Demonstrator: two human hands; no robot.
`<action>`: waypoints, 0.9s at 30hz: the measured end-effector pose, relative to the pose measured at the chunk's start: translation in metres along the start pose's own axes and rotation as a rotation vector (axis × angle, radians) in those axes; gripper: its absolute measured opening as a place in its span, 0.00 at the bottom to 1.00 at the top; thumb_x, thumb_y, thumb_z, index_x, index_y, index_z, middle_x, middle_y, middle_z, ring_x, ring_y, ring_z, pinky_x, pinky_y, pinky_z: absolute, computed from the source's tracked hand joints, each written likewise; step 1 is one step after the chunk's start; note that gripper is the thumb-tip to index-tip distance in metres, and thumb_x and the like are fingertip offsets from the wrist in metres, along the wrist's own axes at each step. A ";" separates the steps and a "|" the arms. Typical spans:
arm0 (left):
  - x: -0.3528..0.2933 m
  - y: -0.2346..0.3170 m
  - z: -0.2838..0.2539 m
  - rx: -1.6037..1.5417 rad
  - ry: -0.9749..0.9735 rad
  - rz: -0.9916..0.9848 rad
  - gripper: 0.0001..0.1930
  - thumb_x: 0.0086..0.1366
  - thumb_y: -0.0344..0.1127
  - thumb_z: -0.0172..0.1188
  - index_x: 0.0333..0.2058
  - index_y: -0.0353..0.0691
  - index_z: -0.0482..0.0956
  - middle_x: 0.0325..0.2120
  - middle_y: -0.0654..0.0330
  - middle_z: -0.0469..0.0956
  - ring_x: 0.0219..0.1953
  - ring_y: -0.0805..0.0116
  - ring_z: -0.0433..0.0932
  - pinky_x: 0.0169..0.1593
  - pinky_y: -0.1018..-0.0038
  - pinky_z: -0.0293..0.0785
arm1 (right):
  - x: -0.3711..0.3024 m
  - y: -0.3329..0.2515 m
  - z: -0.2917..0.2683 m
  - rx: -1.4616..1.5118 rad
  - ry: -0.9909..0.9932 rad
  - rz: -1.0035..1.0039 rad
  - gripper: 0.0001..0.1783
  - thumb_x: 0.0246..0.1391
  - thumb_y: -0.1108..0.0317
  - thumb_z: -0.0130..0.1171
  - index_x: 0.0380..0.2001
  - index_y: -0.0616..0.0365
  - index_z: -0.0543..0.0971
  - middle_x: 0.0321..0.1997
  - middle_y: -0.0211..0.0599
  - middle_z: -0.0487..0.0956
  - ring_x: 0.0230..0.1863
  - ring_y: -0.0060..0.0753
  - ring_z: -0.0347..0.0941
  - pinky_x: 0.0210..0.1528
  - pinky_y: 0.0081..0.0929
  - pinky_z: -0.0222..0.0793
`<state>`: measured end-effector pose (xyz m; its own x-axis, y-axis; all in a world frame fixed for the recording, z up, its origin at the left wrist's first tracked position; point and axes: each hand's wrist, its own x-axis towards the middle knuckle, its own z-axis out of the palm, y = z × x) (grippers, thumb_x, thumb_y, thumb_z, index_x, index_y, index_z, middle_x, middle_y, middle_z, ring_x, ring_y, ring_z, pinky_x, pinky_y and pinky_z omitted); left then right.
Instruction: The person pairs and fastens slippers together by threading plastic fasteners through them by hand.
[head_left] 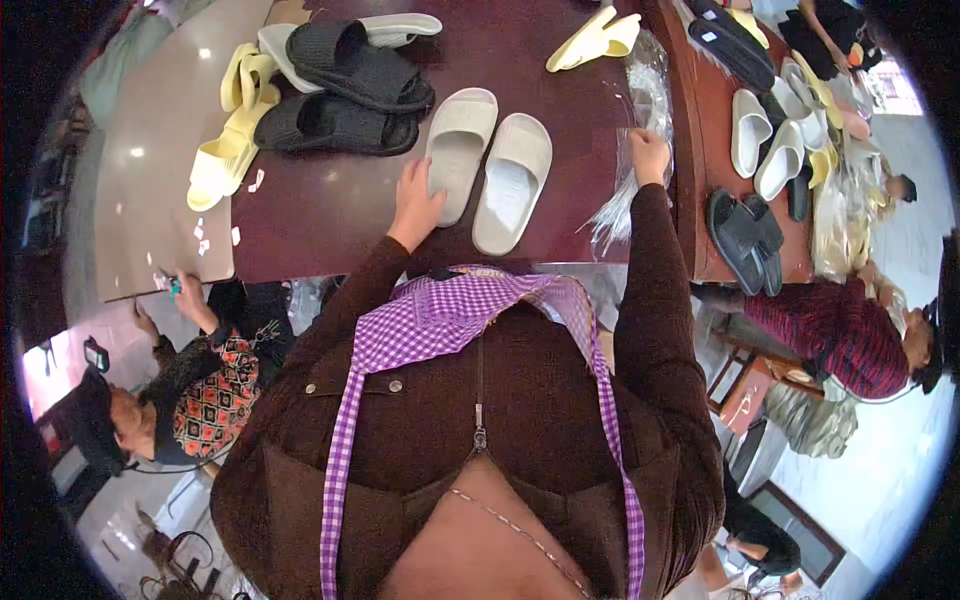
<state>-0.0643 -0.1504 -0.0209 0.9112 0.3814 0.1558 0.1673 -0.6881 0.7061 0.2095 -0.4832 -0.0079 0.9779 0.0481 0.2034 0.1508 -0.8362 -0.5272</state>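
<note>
A pair of pale beige slide slippers lies side by side on the dark red table (340, 215), toes pointing away from me. My left hand (415, 208) grips the rear outer edge of the left slipper (458, 160), its thumb over the sole. Just beside it, apart from my hands, is the right slipper (513, 185). Farther right, my right hand (649, 157) is closed at a bundle of thin clear plastic strands (612, 218); the fingertips seem pinched on some, though how many cannot be made out.
Black slippers (345, 125) and yellow slippers (225, 155) are piled at the left. Another yellow pair (595, 40) lies at the far edge. On the right-hand table are more slippers (780, 160) and clear bags (840, 220). Co-workers sit at left (215, 390) and right (840, 340).
</note>
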 end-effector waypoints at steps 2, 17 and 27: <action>-0.018 0.002 -0.004 -0.001 -0.019 -0.039 0.29 0.49 0.29 0.56 0.51 0.32 0.61 0.51 0.39 0.61 0.56 0.45 0.57 0.58 0.61 0.55 | 0.003 -0.003 0.007 -0.039 -0.022 0.020 0.16 0.44 0.59 0.56 0.32 0.59 0.80 0.30 0.48 0.79 0.34 0.42 0.77 0.37 0.31 0.69; -0.032 0.027 -0.007 -0.163 -0.066 -0.158 0.19 0.53 0.30 0.56 0.46 0.38 0.70 0.43 0.52 0.71 0.42 0.62 0.73 0.41 0.73 0.71 | -0.012 -0.012 0.016 -0.176 -0.055 0.200 0.14 0.44 0.61 0.55 0.27 0.61 0.79 0.33 0.52 0.77 0.38 0.54 0.73 0.41 0.42 0.68; 0.037 0.102 0.025 -0.482 -0.292 -0.004 0.13 0.56 0.34 0.56 0.39 0.33 0.75 0.32 0.54 0.78 0.35 0.69 0.76 0.39 0.75 0.71 | -0.092 -0.098 -0.016 0.377 0.043 -0.405 0.02 0.44 0.76 0.58 0.24 0.58 0.76 0.30 0.38 0.76 0.36 0.41 0.70 0.41 0.33 0.66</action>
<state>-0.0043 -0.2222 0.0391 0.9888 0.1495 0.0036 0.0421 -0.3016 0.9525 0.1020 -0.4140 0.0382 0.8251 0.2964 0.4810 0.5630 -0.5015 -0.6568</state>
